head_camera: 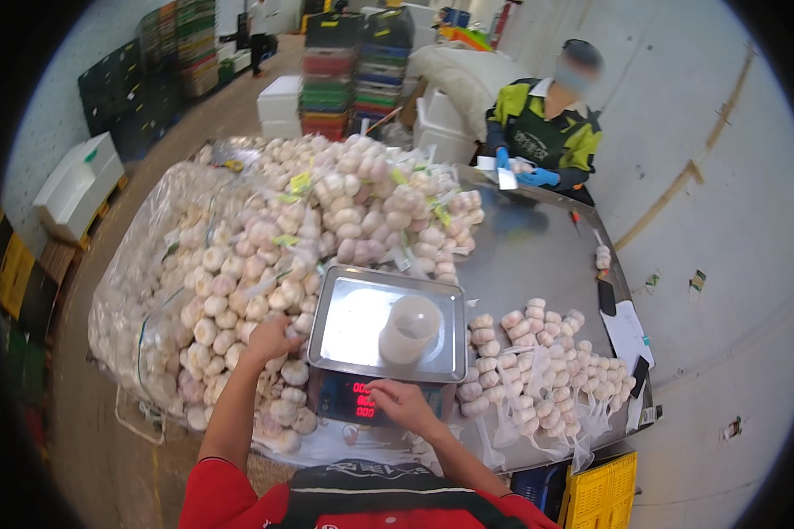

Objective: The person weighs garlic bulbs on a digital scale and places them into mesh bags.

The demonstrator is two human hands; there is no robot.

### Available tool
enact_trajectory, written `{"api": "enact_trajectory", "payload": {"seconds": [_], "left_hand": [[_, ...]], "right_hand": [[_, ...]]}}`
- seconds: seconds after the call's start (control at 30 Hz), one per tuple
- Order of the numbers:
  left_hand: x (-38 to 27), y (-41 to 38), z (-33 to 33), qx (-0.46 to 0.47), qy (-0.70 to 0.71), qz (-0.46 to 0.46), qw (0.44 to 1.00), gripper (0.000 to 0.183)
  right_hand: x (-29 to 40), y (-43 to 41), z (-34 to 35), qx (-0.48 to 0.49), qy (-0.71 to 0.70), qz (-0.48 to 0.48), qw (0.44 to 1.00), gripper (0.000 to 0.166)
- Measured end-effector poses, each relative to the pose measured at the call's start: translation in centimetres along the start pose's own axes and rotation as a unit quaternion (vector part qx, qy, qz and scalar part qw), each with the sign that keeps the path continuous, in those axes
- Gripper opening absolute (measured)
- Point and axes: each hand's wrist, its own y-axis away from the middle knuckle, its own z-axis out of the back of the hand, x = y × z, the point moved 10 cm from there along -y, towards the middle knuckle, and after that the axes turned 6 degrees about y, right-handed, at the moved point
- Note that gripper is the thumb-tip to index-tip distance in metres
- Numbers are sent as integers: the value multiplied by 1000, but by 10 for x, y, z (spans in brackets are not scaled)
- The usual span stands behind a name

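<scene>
My left hand (272, 340) reaches into a pile of loose garlic bulbs (225, 317), against the left edge of the scale's pan. Its fingertips are partly hidden among the bulbs, so a grip is unclear. Over the lit red display of a digital scale (339, 399) is my right hand (402, 405), fingers bent and bunched close together; whether anything small is between them does not show. On the steel weighing pan (344, 330) stands a whitish, open-topped plastic container (407, 334). Netted garlic (556, 377) lies right of the scale.
Clear plastic sheeting (126, 297) edges the pile's left side. More netted garlic (364, 205) is heaped behind the scale. Across the steel table (523, 264), a co-worker in blue gloves (539, 177) holds garlic and white card. A yellow crate (599, 492) stands low at right.
</scene>
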Motion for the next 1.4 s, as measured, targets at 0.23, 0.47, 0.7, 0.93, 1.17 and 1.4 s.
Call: {"api": "enact_trajectory", "payload": {"seconds": [0.23, 0.47, 0.7, 0.93, 1.17, 1.4], "left_hand": [[-8, -23, -17, 93, -12, -19, 995, 48], [-57, 70, -56, 287, 752, 100, 585, 54], [-124, 153, -122, 400, 688, 70, 601, 56], [-122, 150, -134, 352, 564, 120, 737, 52], [-131, 144, -133, 305, 830, 162, 438, 40], [-172, 157, -113, 383, 864, 125, 302, 39]], "right_hand": [[-1, 15, -5, 21, 39, 2, 999, 22], [43, 25, 7, -96, 111, 123, 981, 37], [37, 18, -21, -46, 126, 157, 978, 48], [34, 28, 8, -58, 145, 121, 980, 62], [96, 1, 111, -245, 155, 162, 943, 54], [57, -46, 111, -267, 397, 215, 852, 48]]}}
